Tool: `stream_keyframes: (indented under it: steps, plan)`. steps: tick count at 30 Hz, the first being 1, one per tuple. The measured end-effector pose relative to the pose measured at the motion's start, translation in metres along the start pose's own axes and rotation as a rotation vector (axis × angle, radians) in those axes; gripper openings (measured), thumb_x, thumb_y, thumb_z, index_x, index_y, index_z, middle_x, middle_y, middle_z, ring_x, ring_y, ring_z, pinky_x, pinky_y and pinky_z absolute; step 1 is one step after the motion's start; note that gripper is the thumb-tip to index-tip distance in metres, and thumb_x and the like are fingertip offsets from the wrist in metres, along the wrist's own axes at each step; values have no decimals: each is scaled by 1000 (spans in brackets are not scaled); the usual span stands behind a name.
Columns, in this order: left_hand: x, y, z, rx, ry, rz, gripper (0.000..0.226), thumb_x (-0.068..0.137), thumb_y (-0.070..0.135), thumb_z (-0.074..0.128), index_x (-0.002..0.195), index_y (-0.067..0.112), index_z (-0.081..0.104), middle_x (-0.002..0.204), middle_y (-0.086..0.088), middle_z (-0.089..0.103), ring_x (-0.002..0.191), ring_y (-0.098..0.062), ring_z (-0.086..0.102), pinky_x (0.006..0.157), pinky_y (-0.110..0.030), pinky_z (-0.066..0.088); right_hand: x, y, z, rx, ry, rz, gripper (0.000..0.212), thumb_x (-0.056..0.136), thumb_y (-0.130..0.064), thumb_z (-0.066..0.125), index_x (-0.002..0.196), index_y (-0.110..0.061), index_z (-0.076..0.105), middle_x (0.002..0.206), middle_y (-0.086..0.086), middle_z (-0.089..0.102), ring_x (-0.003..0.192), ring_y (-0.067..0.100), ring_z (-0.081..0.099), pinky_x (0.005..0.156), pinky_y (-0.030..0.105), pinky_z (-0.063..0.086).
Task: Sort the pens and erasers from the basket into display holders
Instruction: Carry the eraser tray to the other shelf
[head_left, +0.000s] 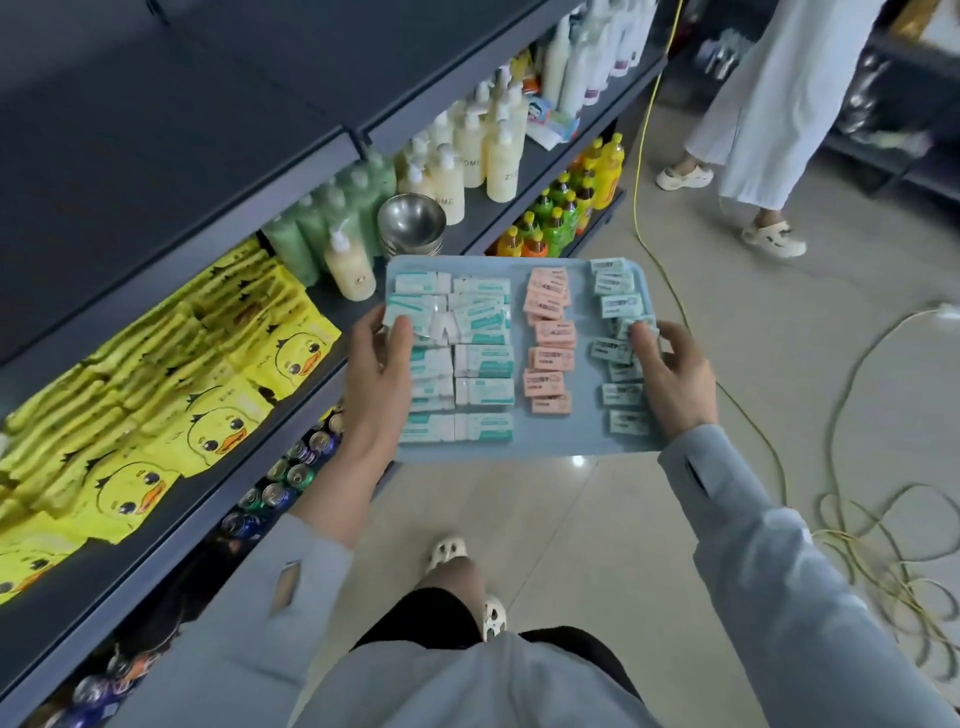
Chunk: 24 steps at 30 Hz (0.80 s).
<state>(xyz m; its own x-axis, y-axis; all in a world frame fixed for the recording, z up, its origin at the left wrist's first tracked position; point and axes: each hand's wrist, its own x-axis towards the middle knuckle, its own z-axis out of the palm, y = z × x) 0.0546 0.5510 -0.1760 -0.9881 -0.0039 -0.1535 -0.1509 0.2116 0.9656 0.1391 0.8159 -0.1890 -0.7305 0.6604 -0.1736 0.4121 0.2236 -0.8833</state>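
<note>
Stiff, light tray (571, 436) of loose erasers (550, 332), left hand (376, 364) gripping its left edge, right hand (672, 374) its right edge; probably must stay level or they slide.

Left of frame blocked: shelf (332, 291) is packed with duck packs (156, 415), pump bottles (349, 267) and a steel bowl (411, 221). Upper shelf board (156, 130) overhangs it at upper left. Tray (550, 441) far-left corner is just beside the bowl and the nearest bottle, tight. Tray sides are taken by left grip (376, 358) and right grip (672, 374). Bare lanes on the tray either side of the pink erasers (550, 338) and along the near edge. Floor (597, 545) open at lower centre. Cable coil (883, 561) lower right, person (769, 104) upper right.
</note>
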Motion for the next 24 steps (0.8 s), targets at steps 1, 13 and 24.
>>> stream_keyframes:
  steps: [1,13,24]
  plan:
    - [9,4,10,-3,-10,10,35,97,46,48,126,26,49,107,12,64,95,-4,64,74,-23,52,11,-1,-3,5,6,2,38,90,-55,54,117,-28,59,99,-3,70,79,9,68,61,20,49]
    - [151,65,146,23,-91,49,41,96,49,47,130,26,48,112,11,63,101,-5,62,85,-30,53,199,-36,-39,-68,65,18,40,93,-50,54,121,-22,58,102,1,67,74,3,60,51,5,39]
    - [256,118,308,-29,32,3,32,96,46,48,122,28,53,111,10,66,102,-6,63,94,-38,51,414,-49,-94,-100,44,-88,39,90,-53,56,112,-22,64,102,-1,68,95,16,64,81,27,46]
